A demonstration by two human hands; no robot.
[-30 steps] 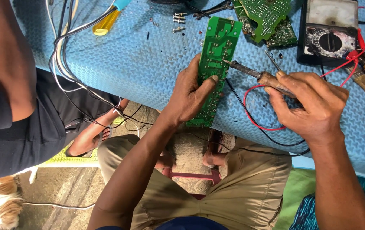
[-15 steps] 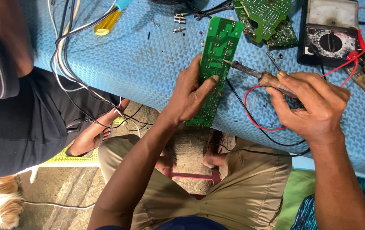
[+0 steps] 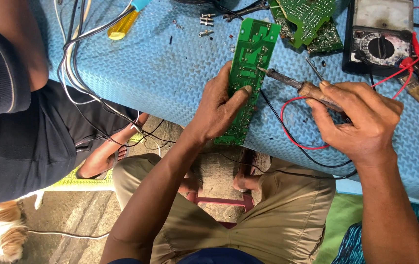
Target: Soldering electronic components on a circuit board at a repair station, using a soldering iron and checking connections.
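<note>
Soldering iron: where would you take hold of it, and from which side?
Probably by the brown handle of the soldering iron, coming from the right, as the right hand does. The thin metal tip points left at the green circuit board, so that end is best avoided.

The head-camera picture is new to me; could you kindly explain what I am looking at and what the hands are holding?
The camera sits on a person's head and looks down at their own two hands over a blue mat. The left hand grips a long green circuit board. The right hand holds a soldering iron, its tip at the board. On the mat lie a black meter with a red wire, more green boards, a yellow-handled tool and small screws. Another person in dark clothing is at the left.
</note>
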